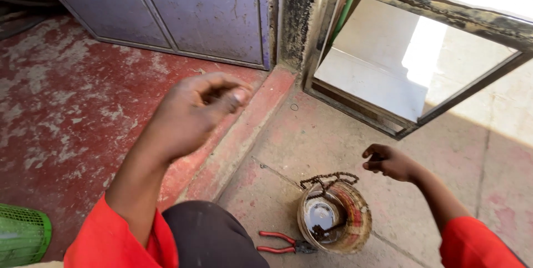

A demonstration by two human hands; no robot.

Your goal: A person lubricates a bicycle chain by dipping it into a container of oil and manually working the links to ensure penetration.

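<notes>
Two hands point(194, 112) point(388, 161) hover over one tin point(355, 229), one chain point(328, 179), one pliers point(283, 243).

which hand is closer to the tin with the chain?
The right hand, hanging just above the chain draped over the round tin. The left hand is raised farther away, over the red step.

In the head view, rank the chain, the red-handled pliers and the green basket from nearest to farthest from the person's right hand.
From the right hand:
1. Chain, draped over the far rim of the round tin, just left of and below the hand.
2. Red-handled pliers, on the floor left of the tin, lower down.
3. Green basket, at the bottom-left edge, far across the person's knee.
</notes>
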